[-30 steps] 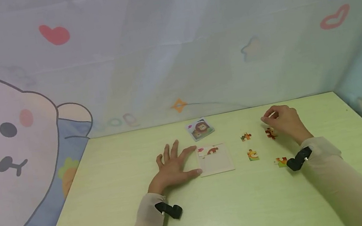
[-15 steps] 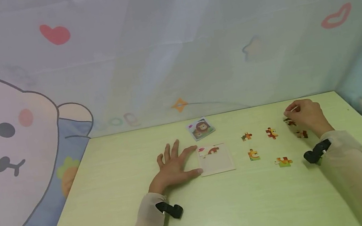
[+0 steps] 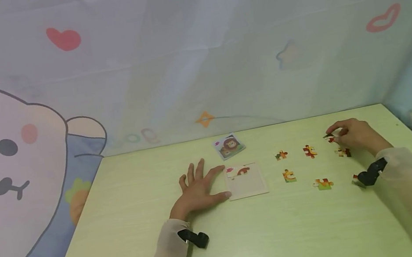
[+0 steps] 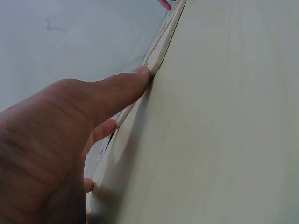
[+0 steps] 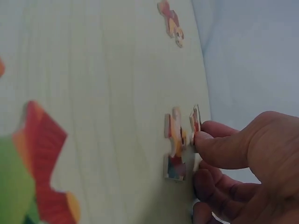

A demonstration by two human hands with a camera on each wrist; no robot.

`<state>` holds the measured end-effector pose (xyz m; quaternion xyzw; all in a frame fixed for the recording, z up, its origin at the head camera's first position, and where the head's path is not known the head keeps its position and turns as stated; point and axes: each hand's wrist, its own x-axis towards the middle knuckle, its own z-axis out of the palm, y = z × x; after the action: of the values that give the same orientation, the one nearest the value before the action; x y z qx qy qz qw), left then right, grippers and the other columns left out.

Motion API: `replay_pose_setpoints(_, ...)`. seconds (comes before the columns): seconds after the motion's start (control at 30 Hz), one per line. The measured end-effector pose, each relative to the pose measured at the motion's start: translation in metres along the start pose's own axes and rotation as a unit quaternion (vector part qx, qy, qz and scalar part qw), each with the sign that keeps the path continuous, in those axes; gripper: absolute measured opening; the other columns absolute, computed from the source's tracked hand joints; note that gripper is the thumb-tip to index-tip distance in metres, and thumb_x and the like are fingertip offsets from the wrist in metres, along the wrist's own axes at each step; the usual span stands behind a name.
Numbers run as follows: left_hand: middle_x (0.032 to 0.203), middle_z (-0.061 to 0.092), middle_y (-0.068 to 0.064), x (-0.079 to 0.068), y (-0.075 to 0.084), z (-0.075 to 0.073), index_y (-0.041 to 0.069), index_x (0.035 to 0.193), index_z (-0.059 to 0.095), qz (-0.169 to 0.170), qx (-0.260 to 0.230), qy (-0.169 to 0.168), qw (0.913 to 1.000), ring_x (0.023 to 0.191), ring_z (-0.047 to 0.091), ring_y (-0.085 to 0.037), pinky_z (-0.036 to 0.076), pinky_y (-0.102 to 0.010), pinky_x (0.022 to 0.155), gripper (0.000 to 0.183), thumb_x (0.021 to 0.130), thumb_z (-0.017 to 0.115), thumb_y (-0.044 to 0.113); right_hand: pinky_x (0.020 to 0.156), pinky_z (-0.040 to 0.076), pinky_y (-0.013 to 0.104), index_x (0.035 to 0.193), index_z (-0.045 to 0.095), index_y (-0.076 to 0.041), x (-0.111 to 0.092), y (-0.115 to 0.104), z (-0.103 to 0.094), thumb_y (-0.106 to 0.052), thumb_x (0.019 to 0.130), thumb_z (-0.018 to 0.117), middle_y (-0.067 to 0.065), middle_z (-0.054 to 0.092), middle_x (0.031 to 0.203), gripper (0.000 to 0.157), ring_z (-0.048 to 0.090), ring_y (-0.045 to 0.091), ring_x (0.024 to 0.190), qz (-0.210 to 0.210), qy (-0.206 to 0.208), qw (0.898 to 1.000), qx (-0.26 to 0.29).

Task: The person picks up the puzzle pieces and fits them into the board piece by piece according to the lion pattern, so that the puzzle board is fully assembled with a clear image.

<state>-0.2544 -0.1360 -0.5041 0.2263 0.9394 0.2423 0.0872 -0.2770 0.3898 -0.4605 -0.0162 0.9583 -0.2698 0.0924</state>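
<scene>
Left hand is spread against the tray, part-filled with pieces; by right hand 1 piece is pinched.

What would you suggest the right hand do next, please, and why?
I would probably have the right hand lift its puzzle piece and carry it toward the board. It pinches that piece between thumb and finger, the board's lower part is bare, and the left hand touches the board's left edge, which may help keep it steady.
</scene>
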Motion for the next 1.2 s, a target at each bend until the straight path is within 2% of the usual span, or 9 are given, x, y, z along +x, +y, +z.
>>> replay_pose_setpoints(0.13, 0.183, -0.005, -0.015, -0.001, 0.002, -0.001, 0.050, 0.164, 0.034, -0.004, 0.002, -0.005, 1.0000, 0.166, -0.012, -0.053, -0.004, -0.079, 0.121, 0.085, 0.090, 0.068, 0.075, 0.082, 0.055, 0.054, 0.137, 0.064, -0.003, 0.000, 0.002, 0.003, -0.016, 0.105, 0.063, 0.043, 0.059, 0.134, 0.035, 0.063, 0.055, 0.112, -0.005, 0.006, 1.000, -0.006)
replay_pose_setpoints(0.33, 0.183, -0.005, -0.015, -0.001, 0.004, -0.003, 0.051, 0.164, 0.033, -0.013, 0.003, -0.012, 0.9998, 0.167, -0.013, -0.052, -0.005, -0.078, 0.121, 0.084, 0.091, 0.068, 0.073, 0.088, 0.051, 0.065, 0.130, 0.058, 0.001, -0.001, 0.002, 0.005, -0.013, 0.103, 0.065, 0.044, 0.058, 0.132, 0.031, 0.058, 0.059, 0.115, -0.017, 0.023, 0.999, -0.019)
replay_pose_setpoints(0.4, 0.183, -0.006, -0.015, -0.001, 0.004, -0.003, 0.051, 0.164, 0.033, -0.013, 0.002, -0.013, 0.9998, 0.167, -0.013, -0.051, -0.005, -0.078, 0.121, 0.084, 0.091, 0.068, 0.073, 0.087, 0.050, 0.063, 0.127, 0.056, 0.003, -0.002, 0.001, 0.005, -0.013, 0.102, 0.066, 0.041, 0.059, 0.129, 0.031, 0.058, 0.056, 0.112, -0.019, 0.033, 0.999, -0.019)
replay_pose_setpoints(0.6, 0.183, -0.006, -0.015, -0.001, 0.005, -0.003, 0.050, 0.164, 0.033, -0.013, 0.000, -0.013, 0.9998, 0.167, -0.014, -0.051, -0.005, -0.078, 0.122, 0.085, 0.091, 0.069, 0.072, 0.072, 0.049, 0.038, 0.120, 0.060, 0.001, -0.005, -0.006, 0.003, -0.013, 0.099, 0.070, 0.030, 0.067, 0.117, 0.027, 0.065, 0.038, 0.095, -0.013, 0.056, 0.998, 0.006)
replay_pose_setpoints(0.7, 0.183, -0.005, -0.015, -0.001, 0.005, -0.003, 0.050, 0.164, 0.034, -0.014, 0.000, -0.011, 0.9998, 0.166, -0.013, -0.052, -0.005, -0.078, 0.122, 0.084, 0.091, 0.070, 0.072, 0.067, 0.047, 0.032, 0.118, 0.063, 0.001, -0.005, -0.014, 0.004, -0.014, 0.098, 0.071, 0.027, 0.071, 0.111, 0.026, 0.066, 0.033, 0.090, -0.014, 0.064, 0.998, 0.015)
replay_pose_setpoints(0.93, 0.183, -0.004, -0.015, -0.002, 0.005, -0.003, 0.050, 0.164, 0.034, -0.012, 0.002, -0.009, 0.9999, 0.167, -0.013, -0.052, -0.005, -0.078, 0.122, 0.084, 0.091, 0.069, 0.072, 0.062, 0.052, 0.032, 0.121, 0.066, 0.001, -0.011, -0.045, 0.010, -0.020, 0.101, 0.072, 0.024, 0.078, 0.105, 0.029, 0.072, 0.022, 0.079, -0.022, 0.060, 0.996, 0.067)
replay_pose_setpoints(1.07, 0.183, -0.004, -0.015, -0.003, 0.005, -0.003, 0.050, 0.164, 0.034, -0.012, 0.002, -0.008, 0.9999, 0.167, -0.012, -0.052, -0.004, -0.078, 0.122, 0.084, 0.091, 0.069, 0.072, 0.059, 0.048, 0.032, 0.116, 0.069, -0.002, -0.012, -0.062, 0.019, -0.022, 0.099, 0.076, 0.015, 0.080, 0.094, 0.027, 0.071, 0.022, 0.078, -0.029, 0.047, 0.994, 0.093)
replay_pose_setpoints(1.2, 0.183, -0.004, -0.016, -0.003, 0.004, -0.002, 0.050, 0.164, 0.034, -0.010, 0.005, -0.005, 0.9999, 0.166, -0.012, -0.052, -0.004, -0.077, 0.121, 0.084, 0.091, 0.069, 0.073, 0.064, 0.049, 0.031, 0.111, 0.072, -0.004, -0.014, -0.077, 0.029, -0.022, 0.097, 0.078, 0.006, 0.080, 0.087, 0.023, 0.069, 0.022, 0.077, -0.040, 0.033, 0.991, 0.124)
